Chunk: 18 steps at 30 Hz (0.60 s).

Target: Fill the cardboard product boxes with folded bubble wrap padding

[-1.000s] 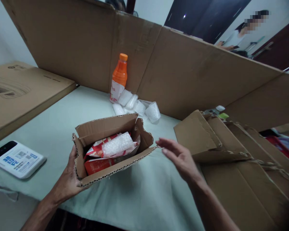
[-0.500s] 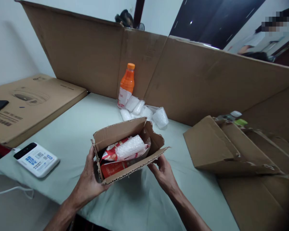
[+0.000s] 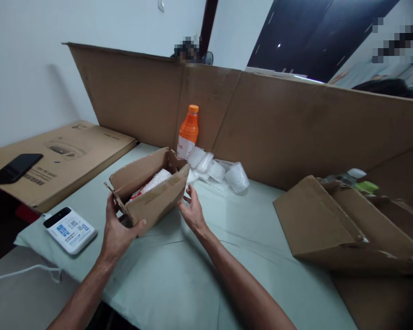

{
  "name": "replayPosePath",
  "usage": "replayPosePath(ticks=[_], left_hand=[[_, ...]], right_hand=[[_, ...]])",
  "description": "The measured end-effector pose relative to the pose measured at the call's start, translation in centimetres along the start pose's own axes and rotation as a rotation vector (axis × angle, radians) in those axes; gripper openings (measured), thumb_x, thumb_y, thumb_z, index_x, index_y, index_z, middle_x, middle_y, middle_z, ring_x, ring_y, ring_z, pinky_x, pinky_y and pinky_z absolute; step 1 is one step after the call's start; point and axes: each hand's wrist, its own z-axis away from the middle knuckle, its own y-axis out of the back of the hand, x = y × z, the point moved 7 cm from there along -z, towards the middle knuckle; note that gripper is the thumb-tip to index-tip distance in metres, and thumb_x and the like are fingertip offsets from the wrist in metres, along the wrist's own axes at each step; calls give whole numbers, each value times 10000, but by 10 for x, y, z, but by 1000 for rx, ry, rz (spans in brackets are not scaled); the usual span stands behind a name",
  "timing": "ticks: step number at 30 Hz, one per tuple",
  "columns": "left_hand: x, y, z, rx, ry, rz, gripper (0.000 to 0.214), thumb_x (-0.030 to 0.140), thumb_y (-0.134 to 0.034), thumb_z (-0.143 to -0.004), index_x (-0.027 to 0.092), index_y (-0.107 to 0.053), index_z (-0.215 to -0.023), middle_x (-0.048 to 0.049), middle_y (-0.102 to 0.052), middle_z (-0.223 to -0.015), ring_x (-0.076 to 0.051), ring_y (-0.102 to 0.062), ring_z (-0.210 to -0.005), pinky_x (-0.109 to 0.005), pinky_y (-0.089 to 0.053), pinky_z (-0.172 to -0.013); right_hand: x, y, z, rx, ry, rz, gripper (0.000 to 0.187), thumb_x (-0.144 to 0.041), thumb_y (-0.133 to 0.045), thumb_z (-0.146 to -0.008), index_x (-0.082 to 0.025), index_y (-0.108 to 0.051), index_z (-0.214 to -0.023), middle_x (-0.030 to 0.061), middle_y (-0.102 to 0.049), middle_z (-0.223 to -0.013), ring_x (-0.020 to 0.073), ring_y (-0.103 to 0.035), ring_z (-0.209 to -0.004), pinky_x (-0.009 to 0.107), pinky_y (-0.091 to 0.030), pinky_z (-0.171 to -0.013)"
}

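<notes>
A small open-topped cardboard box [image 3: 158, 197] sits at the left middle of the cloth, turned at an angle. My left hand [image 3: 119, 229] grips its left end, thumb across the near wall and fingers around the far side. Inside lie a bubble-wrapped item [image 3: 158, 178] and a bit of red-and-white packaging [image 3: 137, 193], mostly hidden by the near wall. My right hand [image 3: 193, 211] is at the box's right end with fingers apart; whether the fingertips touch the cardboard I cannot tell.
Behind the box stand an orange bottle [image 3: 188, 130] and several bubble-wrapped pieces [image 3: 237, 178]. A white device [image 3: 70, 230] and a flat carton [image 3: 58, 156] with a black phone [image 3: 17, 167] are left. Another carton [image 3: 316, 220] is right. A cardboard screen [image 3: 296, 133] closes the back.
The small box has moved left and away from me, and has turned so its near wall shows. My right hand's fingers have come out from its near side to the right end.
</notes>
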Motion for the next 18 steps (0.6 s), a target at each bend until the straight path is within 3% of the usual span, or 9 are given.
replayPosePath(ticks=[3,6,9,11,14,18], left_hand=[[4,13,-25,86,2,-52,1232,357,-881,-555,245,-195,-1573,-177,-439,-1508,-347,-537,-1303,-539,-508,-1047],[10,22,-58,165,-13,-54,1194,325,-875,-555,221,-223,-1551,-175,-469,-1462,-333,-556,-1279,-485,-556,-977],[16,29,-102,252,-113,-78,1134,272,-873,-574,163,-261,-1522,-166,-484,-1452,-305,-557,-1279,-478,-509,-1052],[16,37,-134,339,-172,-133,1123,225,-860,-604,107,-230,-1526,-183,-427,-1511,-300,-471,-1373,-497,-392,-1167],[7,49,-181,433,-128,-227,1187,163,-868,-585,31,-167,-1533,-243,-334,-1558,-356,-333,-1453,-583,-256,-1215],[-6,56,-229,461,-70,-254,1246,120,-873,-565,-9,-105,-1537,-281,-287,-1575,-403,-289,-1458,-644,-220,-1192]], right_hand=[[18,-27,3,-40,23,91,771,-231,-614,-798,-181,-365,-1526,176,-420,-1555,298,-460,-1408,496,-486,-1102],[26,-40,17,-76,104,162,706,-158,-585,-785,-182,-453,-1478,169,-462,-1536,298,-440,-1434,512,-452,-1140],[28,-43,29,-72,182,212,656,-113,-566,-781,-165,-517,-1433,177,-507,-1504,298,-456,-1426,529,-402,-1184],[27,-41,33,-64,218,241,630,-107,-556,-795,-166,-530,-1422,173,-531,-1487,289,-484,-1405,524,-417,-1176],[24,-39,34,-69,238,262,594,-105,-551,-812,-166,-550,-1403,164,-564,-1460,279,-515,-1379,507,-440,-1164],[21,-36,33,-76,237,277,555,-97,-551,-824,-174,-575,-1373,147,-597,-1429,261,-545,-1350,473,-455,-1159]])
